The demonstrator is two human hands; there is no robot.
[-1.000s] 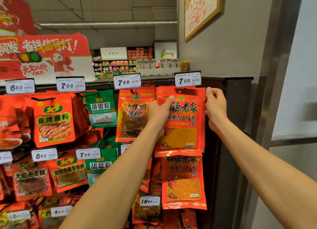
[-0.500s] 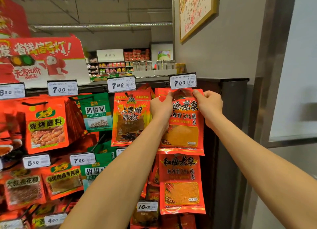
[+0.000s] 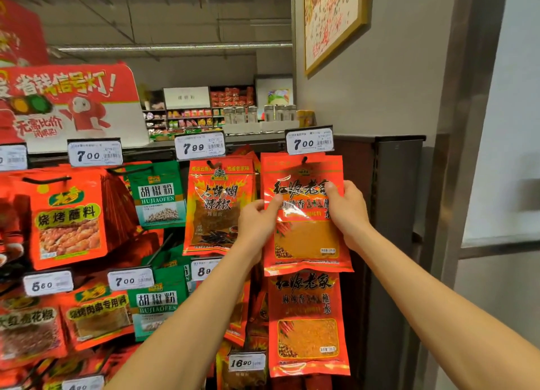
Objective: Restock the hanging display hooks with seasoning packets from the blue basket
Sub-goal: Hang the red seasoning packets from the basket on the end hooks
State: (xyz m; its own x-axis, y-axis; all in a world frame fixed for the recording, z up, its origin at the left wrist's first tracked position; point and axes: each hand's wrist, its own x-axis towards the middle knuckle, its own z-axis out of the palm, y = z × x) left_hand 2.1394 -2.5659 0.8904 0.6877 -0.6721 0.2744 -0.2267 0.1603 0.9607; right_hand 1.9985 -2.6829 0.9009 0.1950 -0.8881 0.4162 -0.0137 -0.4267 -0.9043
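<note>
Hanging from a dark hook [image 3: 304, 159] at the top right of the display rack, a red seasoning packet [image 3: 306, 214] is sitting just under a white price tag [image 3: 309, 142] that reads 7.00. Both hands are holding this packet at its middle height. The left hand [image 3: 255, 218] is pinching the left edge, with the thumb lying across the front of the packet and the other fingers going behind it. The right hand [image 3: 346, 207] is gripping the right edge in the same way, its thumb pressing on the front near the printed name. The packet is hanging upright and flat, and its bottom edge is overlapping the top of a second red packet [image 3: 308, 324] of the same kind below it. Just to the left, a chili packet [image 3: 216, 205] with flames on it is hanging under a 7.99 tag [image 3: 200, 146], and further left a green pepper packet [image 3: 160, 194] is hanging. The blue basket is not appearing in this view.
</note>
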